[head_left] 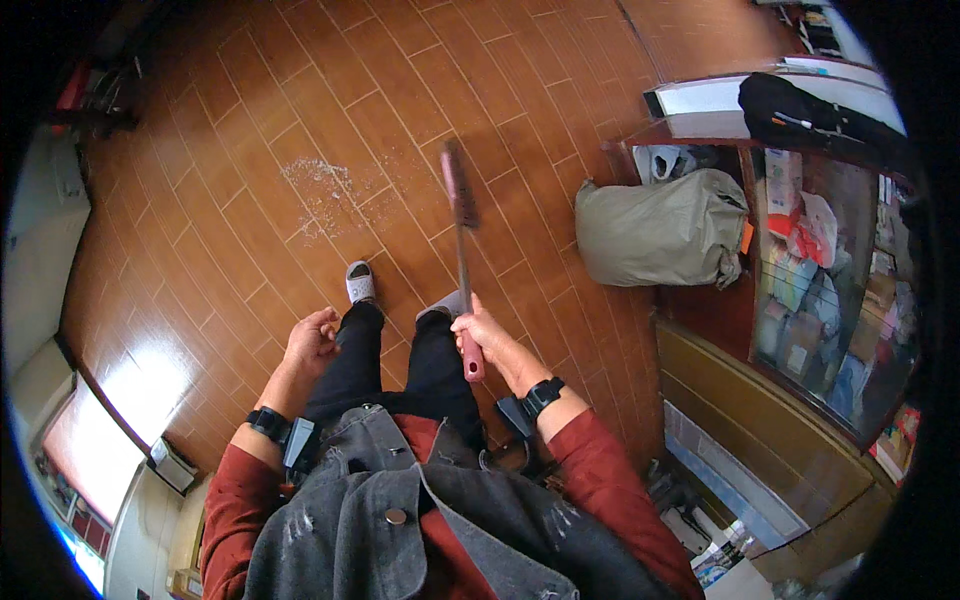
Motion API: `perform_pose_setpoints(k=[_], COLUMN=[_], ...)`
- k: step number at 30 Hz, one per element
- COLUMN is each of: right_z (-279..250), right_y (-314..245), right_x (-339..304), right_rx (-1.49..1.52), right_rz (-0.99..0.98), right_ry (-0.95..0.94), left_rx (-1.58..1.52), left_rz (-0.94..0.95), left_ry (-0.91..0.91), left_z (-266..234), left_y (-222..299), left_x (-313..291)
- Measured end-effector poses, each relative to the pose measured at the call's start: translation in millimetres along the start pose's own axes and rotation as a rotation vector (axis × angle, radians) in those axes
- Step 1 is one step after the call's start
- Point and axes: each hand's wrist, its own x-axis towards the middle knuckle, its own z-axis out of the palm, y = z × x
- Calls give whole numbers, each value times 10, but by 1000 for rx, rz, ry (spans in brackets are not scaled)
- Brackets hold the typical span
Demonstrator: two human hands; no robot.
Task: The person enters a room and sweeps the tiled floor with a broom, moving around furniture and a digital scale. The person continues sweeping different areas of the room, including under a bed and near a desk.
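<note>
My right hand (480,330) is wrapped round the grip of a broom (462,250) with a pink handle end, a greyish stick and a pink head with dark bristles. The broom points away from me, its head slightly blurred; whether the bristles touch the floor I cannot tell. White crumbs or bits (325,190) lie scattered on the brown tiled floor (400,90), to the left of the broom head. Loosely curled in front of my left thigh, my left hand (314,340) has nothing visible in it.
At the right stands a glass-fronted cabinet (750,330) packed with bags and boxes. A stuffed grey-green bag (660,228) juts out from it, and a black case (815,115) lies on top. My slippered foot (360,282) stands near the crumbs. White furniture (45,220) lines the left.
</note>
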Motion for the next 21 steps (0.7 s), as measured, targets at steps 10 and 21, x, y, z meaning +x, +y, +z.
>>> perform_pose_setpoints(k=[10,21], right_z=[-607,-2155], right_y=[42,657], right_x=[-1166,-1274], right_rx=[190,174], right_rz=[-59,-44], right_ry=[3,404], left_rx=[81,124], left_rz=[49,-16], left_ry=[-102,-46], left_z=[565,1203], left_y=[-5,-470], left_x=[-95,-80])
